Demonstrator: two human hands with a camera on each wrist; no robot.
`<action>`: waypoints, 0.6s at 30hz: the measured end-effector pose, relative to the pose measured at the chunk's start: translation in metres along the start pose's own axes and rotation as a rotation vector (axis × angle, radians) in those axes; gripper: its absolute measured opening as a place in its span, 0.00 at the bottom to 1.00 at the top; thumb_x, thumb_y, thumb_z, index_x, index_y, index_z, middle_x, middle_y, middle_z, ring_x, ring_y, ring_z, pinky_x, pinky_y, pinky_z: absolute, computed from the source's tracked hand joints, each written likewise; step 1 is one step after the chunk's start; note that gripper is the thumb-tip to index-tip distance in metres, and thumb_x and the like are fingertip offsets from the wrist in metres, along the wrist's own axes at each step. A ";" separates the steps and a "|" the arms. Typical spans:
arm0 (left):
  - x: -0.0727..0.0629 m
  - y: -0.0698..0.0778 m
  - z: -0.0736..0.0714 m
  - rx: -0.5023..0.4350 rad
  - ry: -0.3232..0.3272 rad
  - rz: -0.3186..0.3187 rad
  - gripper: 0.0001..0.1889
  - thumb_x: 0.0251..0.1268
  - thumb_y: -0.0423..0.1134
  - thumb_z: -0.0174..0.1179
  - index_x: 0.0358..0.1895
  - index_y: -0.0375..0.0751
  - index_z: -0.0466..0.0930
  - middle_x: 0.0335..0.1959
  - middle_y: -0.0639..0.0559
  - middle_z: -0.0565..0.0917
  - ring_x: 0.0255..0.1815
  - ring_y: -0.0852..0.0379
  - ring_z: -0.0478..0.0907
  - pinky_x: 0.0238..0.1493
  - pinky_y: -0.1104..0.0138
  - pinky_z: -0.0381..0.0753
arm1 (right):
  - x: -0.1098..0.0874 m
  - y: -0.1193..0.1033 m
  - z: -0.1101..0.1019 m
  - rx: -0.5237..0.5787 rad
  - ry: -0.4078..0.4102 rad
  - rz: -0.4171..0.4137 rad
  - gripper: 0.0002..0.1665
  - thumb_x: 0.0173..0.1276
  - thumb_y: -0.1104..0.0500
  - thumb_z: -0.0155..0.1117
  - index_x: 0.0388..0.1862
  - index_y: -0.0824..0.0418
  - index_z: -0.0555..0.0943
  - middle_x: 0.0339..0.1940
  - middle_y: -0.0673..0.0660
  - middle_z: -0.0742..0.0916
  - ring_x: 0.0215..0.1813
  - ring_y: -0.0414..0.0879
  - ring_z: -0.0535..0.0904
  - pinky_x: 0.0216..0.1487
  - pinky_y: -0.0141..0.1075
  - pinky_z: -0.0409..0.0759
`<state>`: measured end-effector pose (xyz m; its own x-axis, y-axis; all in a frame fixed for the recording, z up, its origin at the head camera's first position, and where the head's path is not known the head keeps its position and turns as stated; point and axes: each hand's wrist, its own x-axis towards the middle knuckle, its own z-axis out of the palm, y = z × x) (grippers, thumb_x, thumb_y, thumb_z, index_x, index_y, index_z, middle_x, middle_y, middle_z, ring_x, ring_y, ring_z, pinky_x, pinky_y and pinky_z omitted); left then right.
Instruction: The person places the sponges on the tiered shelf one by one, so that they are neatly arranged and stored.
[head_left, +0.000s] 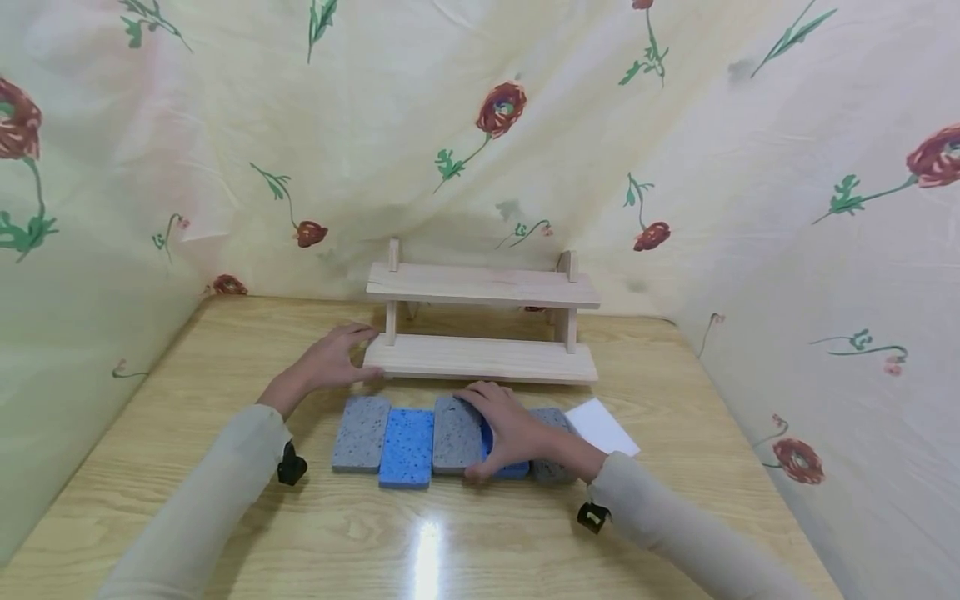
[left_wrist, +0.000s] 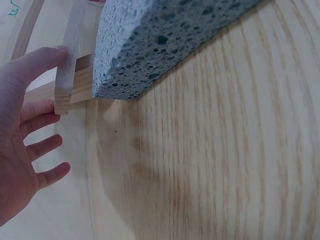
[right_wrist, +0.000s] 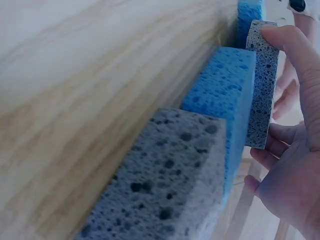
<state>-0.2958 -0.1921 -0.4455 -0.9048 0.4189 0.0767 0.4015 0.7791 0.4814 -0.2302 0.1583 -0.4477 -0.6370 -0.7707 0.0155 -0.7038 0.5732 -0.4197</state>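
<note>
A two-tier pale wooden shelf stands at the back of the table. My left hand grips the left end of its lower board, thumb on one side and fingers on the other. In front lies a row of sponges, grey and blue by turns. My right hand holds the middle grey sponge by its two ends, also seen in the right wrist view as a grey sponge. Left of it lie a blue sponge and a grey sponge. To its right, another blue sponge is partly hidden by the hand.
A further grey sponge lies under the right wrist. Beside it is a white flat rectangular piece. The wood-grain table is bordered by flower-patterned cloth at the back and sides. Both wrists wear small black devices.
</note>
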 end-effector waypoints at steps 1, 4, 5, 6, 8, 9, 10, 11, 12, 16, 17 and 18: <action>0.000 0.000 0.000 0.000 0.001 0.002 0.43 0.63 0.57 0.69 0.74 0.34 0.67 0.76 0.33 0.67 0.77 0.31 0.62 0.75 0.38 0.64 | 0.000 0.000 -0.002 0.006 0.007 0.001 0.68 0.47 0.36 0.81 0.80 0.62 0.60 0.74 0.62 0.69 0.74 0.57 0.65 0.72 0.62 0.66; -0.001 0.001 0.000 0.008 0.002 0.011 0.43 0.64 0.56 0.68 0.75 0.33 0.67 0.76 0.32 0.67 0.76 0.30 0.62 0.74 0.38 0.64 | 0.000 0.000 -0.006 0.018 0.018 0.004 0.68 0.48 0.38 0.81 0.81 0.63 0.59 0.74 0.61 0.69 0.74 0.57 0.65 0.72 0.61 0.67; -0.001 0.001 -0.001 0.011 0.002 0.014 0.43 0.64 0.56 0.68 0.74 0.33 0.67 0.76 0.32 0.67 0.76 0.30 0.62 0.74 0.38 0.64 | 0.000 0.000 -0.008 0.022 0.020 0.006 0.68 0.48 0.38 0.81 0.81 0.63 0.59 0.74 0.61 0.69 0.74 0.57 0.65 0.71 0.61 0.67; -0.001 0.001 -0.001 0.013 0.003 0.016 0.43 0.64 0.56 0.68 0.74 0.32 0.67 0.76 0.32 0.67 0.76 0.30 0.63 0.74 0.38 0.64 | -0.001 0.000 -0.009 0.021 0.023 0.005 0.68 0.49 0.38 0.81 0.81 0.63 0.58 0.74 0.61 0.69 0.74 0.57 0.65 0.71 0.61 0.68; -0.002 0.001 0.000 0.021 0.003 0.021 0.42 0.64 0.56 0.68 0.74 0.32 0.67 0.75 0.32 0.67 0.76 0.31 0.63 0.74 0.39 0.65 | -0.001 -0.001 -0.013 0.036 0.027 0.014 0.68 0.49 0.38 0.81 0.81 0.61 0.58 0.74 0.60 0.69 0.73 0.56 0.66 0.71 0.61 0.67; -0.002 0.000 0.000 0.025 0.002 0.022 0.42 0.65 0.57 0.68 0.74 0.32 0.67 0.75 0.32 0.67 0.76 0.31 0.63 0.74 0.39 0.65 | -0.002 -0.002 -0.015 0.043 0.029 0.019 0.68 0.49 0.38 0.81 0.82 0.60 0.57 0.74 0.59 0.69 0.72 0.55 0.67 0.70 0.60 0.67; -0.002 0.000 0.001 0.032 0.001 0.022 0.42 0.65 0.57 0.67 0.74 0.33 0.67 0.75 0.32 0.67 0.76 0.31 0.64 0.74 0.39 0.65 | -0.002 -0.003 -0.016 0.053 0.033 0.027 0.67 0.49 0.38 0.81 0.82 0.59 0.57 0.74 0.59 0.69 0.72 0.54 0.67 0.70 0.60 0.68; -0.003 -0.001 0.001 0.040 -0.002 0.023 0.42 0.65 0.57 0.67 0.75 0.33 0.67 0.76 0.33 0.67 0.76 0.31 0.64 0.74 0.39 0.66 | -0.002 -0.003 -0.018 0.059 0.036 0.037 0.67 0.49 0.37 0.81 0.82 0.58 0.57 0.74 0.58 0.69 0.71 0.54 0.67 0.69 0.59 0.68; -0.003 -0.001 0.001 0.051 -0.005 0.022 0.43 0.66 0.58 0.66 0.75 0.33 0.66 0.76 0.33 0.67 0.76 0.31 0.64 0.74 0.39 0.66 | -0.003 -0.004 -0.020 0.064 0.040 0.044 0.67 0.50 0.37 0.80 0.82 0.57 0.57 0.74 0.58 0.69 0.71 0.53 0.67 0.69 0.58 0.69; -0.004 -0.002 0.003 0.106 -0.008 0.028 0.43 0.68 0.60 0.63 0.76 0.34 0.65 0.77 0.34 0.66 0.77 0.31 0.62 0.74 0.39 0.65 | -0.003 -0.005 -0.028 0.065 0.070 0.051 0.67 0.50 0.38 0.81 0.82 0.58 0.57 0.74 0.58 0.69 0.70 0.54 0.68 0.67 0.58 0.70; -0.004 -0.001 0.002 0.119 -0.006 0.031 0.43 0.68 0.60 0.62 0.76 0.34 0.64 0.77 0.34 0.65 0.77 0.31 0.62 0.74 0.38 0.65 | -0.004 -0.006 -0.031 0.066 0.078 0.047 0.67 0.50 0.39 0.81 0.82 0.59 0.57 0.74 0.59 0.69 0.70 0.54 0.68 0.66 0.59 0.69; -0.004 -0.001 0.003 0.132 -0.003 0.034 0.43 0.69 0.61 0.62 0.76 0.34 0.64 0.77 0.34 0.65 0.77 0.30 0.62 0.74 0.38 0.65 | -0.004 -0.006 -0.033 0.064 0.085 0.045 0.67 0.50 0.39 0.81 0.82 0.60 0.57 0.74 0.59 0.69 0.70 0.54 0.68 0.66 0.59 0.69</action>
<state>-0.2923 -0.1931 -0.4484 -0.8901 0.4472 0.0877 0.4470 0.8192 0.3594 -0.2340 0.1672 -0.4152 -0.6937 -0.7167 0.0711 -0.6540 0.5855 -0.4791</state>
